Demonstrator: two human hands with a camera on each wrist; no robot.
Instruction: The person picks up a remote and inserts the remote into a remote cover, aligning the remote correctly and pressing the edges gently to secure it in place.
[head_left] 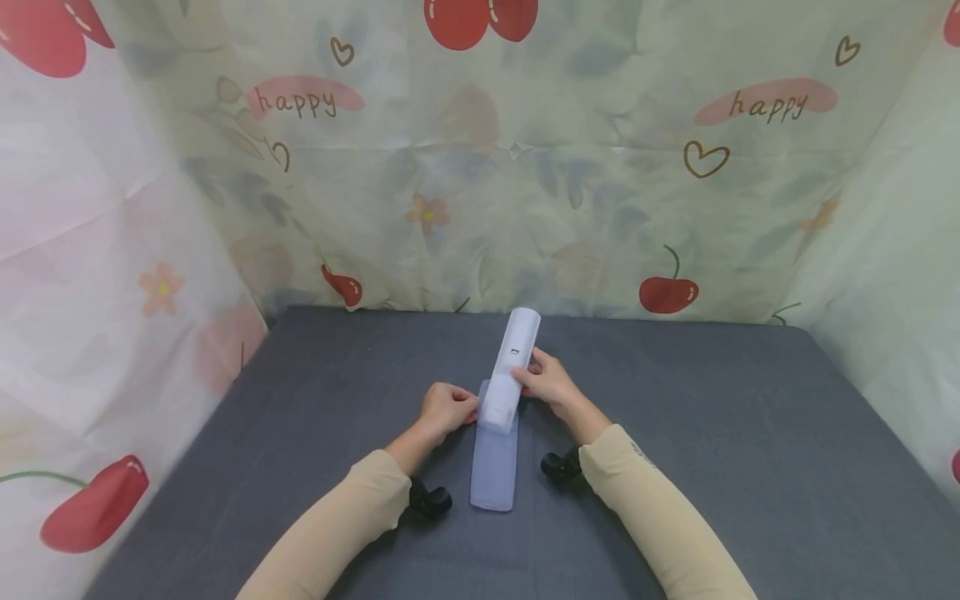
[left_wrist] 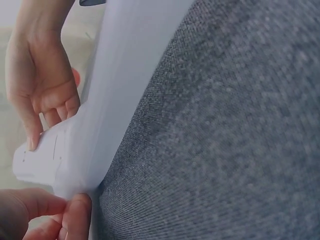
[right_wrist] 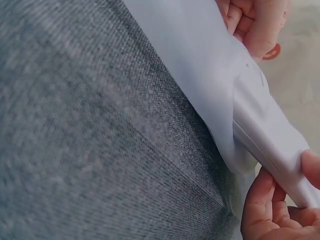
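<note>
A white remote control (head_left: 517, 346) slants up and away over the table, its lower end inside the mouth of a translucent sleeve (head_left: 492, 471). The sleeve lies lengthwise toward the person, its near end flat on the cloth. My right hand (head_left: 553, 385) grips the remote by its sides, thumb on the upper face, as the right wrist view also shows. On the other side, my left hand (head_left: 448, 407) pinches the sleeve's edge near the mouth between thumb and fingers. In the left wrist view the sleeve (left_wrist: 125, 75) stretches back from those fingertips.
Dark grey cloth (head_left: 300, 500) covers the table. A patterned curtain (head_left: 525, 217) hangs along the far edge, with more at both sides. Black wrist devices (head_left: 431, 502) stick out below both sleeves of the person's top.
</note>
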